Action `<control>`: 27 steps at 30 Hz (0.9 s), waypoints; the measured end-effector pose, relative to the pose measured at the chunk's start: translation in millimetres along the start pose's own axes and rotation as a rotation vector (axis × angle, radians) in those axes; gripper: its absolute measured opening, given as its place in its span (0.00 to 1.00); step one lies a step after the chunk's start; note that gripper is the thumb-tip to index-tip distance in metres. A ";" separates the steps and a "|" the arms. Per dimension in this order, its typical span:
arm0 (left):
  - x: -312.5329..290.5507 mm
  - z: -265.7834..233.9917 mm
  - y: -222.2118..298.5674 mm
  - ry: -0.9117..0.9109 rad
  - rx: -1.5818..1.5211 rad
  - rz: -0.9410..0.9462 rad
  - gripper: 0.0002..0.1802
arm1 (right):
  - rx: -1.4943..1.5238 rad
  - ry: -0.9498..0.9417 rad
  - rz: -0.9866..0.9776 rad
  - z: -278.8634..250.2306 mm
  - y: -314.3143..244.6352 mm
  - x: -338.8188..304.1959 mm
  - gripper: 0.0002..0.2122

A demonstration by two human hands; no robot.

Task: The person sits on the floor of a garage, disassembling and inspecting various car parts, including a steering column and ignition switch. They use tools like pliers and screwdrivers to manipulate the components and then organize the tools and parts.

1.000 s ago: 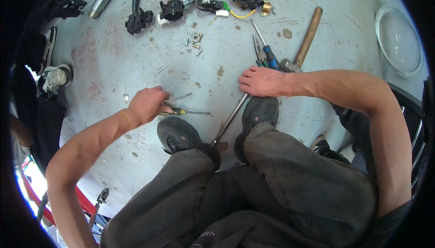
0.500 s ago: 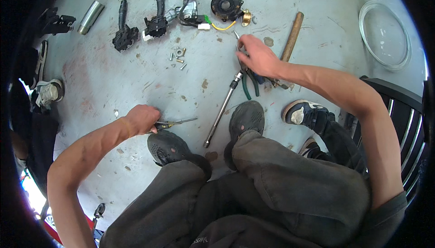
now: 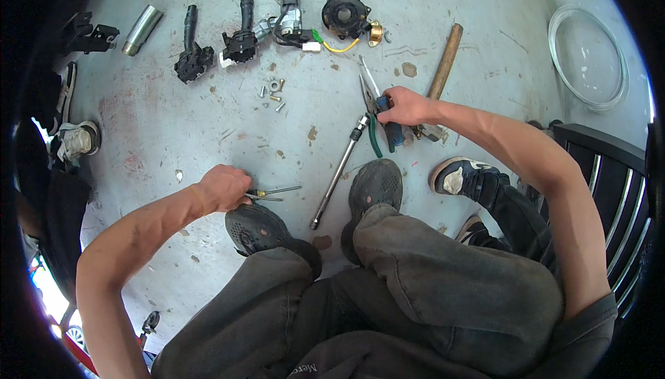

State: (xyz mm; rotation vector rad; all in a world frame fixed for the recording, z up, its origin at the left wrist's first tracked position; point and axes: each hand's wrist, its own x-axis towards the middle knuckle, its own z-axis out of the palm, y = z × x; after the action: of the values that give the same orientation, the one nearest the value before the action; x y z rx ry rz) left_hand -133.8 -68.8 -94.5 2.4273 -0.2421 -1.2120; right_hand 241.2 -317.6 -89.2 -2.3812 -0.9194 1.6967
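My left hand (image 3: 225, 187), low at the left by my shoe, is closed around a screwdriver (image 3: 280, 189) with a yellowish handle end. A second thin metal shaft (image 3: 269, 199) sticks out beside it; its grip is hidden under the hand. My right hand (image 3: 410, 107) is closed at the blue handle of another screwdriver (image 3: 372, 76), fingertips pressed on it. Green-handled pliers (image 3: 375, 133) lie against that screwdriver. Just left of them a long chrome ratchet-like bar (image 3: 337, 178) lies slanted on the floor.
Farther off lie a wooden-handled hammer (image 3: 445, 62), loose bolts and a nut (image 3: 275, 89), two black stalk switches (image 3: 193, 53), a lock housing (image 3: 289, 15), a round black coil unit (image 3: 346, 15) and a metal tube (image 3: 143, 30). Coiled clear hose (image 3: 554, 53) is at right. Another person's shoe (image 3: 457, 177) stands close.
My right hand has moved toward me, from the metal part of the tools down to the blue handle. In my left hand the two shafts now point apart more clearly.
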 end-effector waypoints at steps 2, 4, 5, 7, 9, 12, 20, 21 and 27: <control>-0.2 -2.7 0.0 -0.018 0.016 0.014 0.17 | 0.009 0.006 0.008 2.9 -2.1 -2.5 0.24; -1.9 -3.4 0.2 -0.004 0.005 0.031 0.16 | -0.176 0.155 -0.047 21.9 9.5 0.4 0.29; -4.5 -1.4 -1.2 0.018 -0.019 0.036 0.15 | -0.198 0.172 -0.047 28.6 6.3 -2.7 0.31; -9.7 -4.8 -4.9 0.067 -0.095 0.041 0.13 | -0.236 0.212 -0.046 42.6 -2.0 -11.5 0.36; -17.5 -18.9 -9.0 0.131 -0.200 0.049 0.12 | -0.293 0.252 -0.075 55.0 -2.3 -13.8 0.37; -20.2 -31.8 -17.6 0.235 -0.585 0.013 0.12 | -0.275 0.318 -0.160 67.6 -0.3 -11.2 0.34; -22.4 -122.8 28.4 0.257 -1.320 -0.048 0.18 | -0.193 0.381 0.028 65.6 -9.5 -3.8 0.30; -20.5 -125.2 27.7 0.271 -1.399 0.023 0.19 | -0.145 0.406 0.060 63.3 -13.4 -3.0 0.30; -16.2 -143.6 47.9 0.238 -1.750 0.313 0.22 | 0.556 -0.049 0.210 10.4 -34.0 -10.1 0.13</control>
State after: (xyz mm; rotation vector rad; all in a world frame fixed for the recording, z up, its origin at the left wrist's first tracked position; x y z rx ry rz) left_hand -28.1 -65.5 15.0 0.8792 0.3779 -0.4600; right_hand 215.6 -297.8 -71.4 -2.1114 -0.1562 1.7859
